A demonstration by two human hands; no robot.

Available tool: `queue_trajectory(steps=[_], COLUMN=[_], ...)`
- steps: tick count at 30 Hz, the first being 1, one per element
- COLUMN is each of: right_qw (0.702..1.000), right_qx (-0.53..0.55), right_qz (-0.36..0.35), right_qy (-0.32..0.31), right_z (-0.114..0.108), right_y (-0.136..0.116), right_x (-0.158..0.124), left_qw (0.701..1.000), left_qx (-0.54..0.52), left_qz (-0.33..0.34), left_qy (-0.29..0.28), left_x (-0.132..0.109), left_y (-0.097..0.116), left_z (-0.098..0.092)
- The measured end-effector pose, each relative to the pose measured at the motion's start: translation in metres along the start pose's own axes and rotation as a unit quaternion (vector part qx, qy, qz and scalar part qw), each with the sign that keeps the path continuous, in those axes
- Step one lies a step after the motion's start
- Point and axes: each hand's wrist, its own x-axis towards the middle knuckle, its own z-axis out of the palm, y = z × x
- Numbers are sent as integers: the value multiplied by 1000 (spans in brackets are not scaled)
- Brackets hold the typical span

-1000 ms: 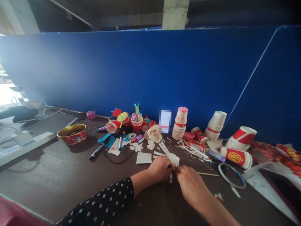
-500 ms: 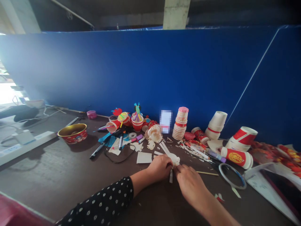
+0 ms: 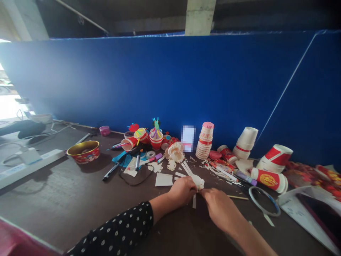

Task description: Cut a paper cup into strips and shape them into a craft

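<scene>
A small white paper piece with long strips fanning out [image 3: 197, 180] lies on the dark table in front of me. My left hand [image 3: 183, 190], below a black dotted sleeve, has its fingers closed on the near left side of this piece. My right hand [image 3: 217, 204] touches its near right edge with the index finger stretched forward; the other fingers are curled under and partly hidden. One strip sticks out toward me between the hands. A white paper square [image 3: 163, 179] lies left of the piece.
Stacked paper cups [image 3: 204, 144], more cups [image 3: 269, 179] and paper scraps stand or lie along the blue partition [image 3: 160, 81]. Markers [image 3: 137, 160] and a red-gold bowl [image 3: 84, 153] are at left. A tape ring [image 3: 264, 202], a thin stick [image 3: 238, 197] and a power strip [image 3: 32, 168] also show.
My right hand has shifted slightly right, its index finger now more extended at the paper's edge. My left hand stays on the paper piece. The view has moved slightly.
</scene>
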Motion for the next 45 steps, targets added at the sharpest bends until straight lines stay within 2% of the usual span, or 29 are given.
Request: queue_trajectory(steps=[4,10,19,31,39,45], right_qw=[1000,999,997,997,994,994], right_qx=[2,-48,-75,-79,-105,-106], right_qz=[21,19,13,5,0,4], right_qy=[3,-5,-19,-9,14,-9], right_z=[-1,-1,-6,-2,1,-3], right_y=[5,0,-5,-5,-6,-6], right_x=[-2,-2,-1,1,1,1], left_qw=[1000,999,998,996,995,997], left_qx=[21,47,50,87,76,37], left_qz=[-1,-8,42,35,55,66], left_qy=[1,-5,18,-7,29,22], left_x=[0,0,-3,-6,-6,-5], left_y=[0,0,-1,5,1,1], left_z=[1,2,3,-1,0,-2])
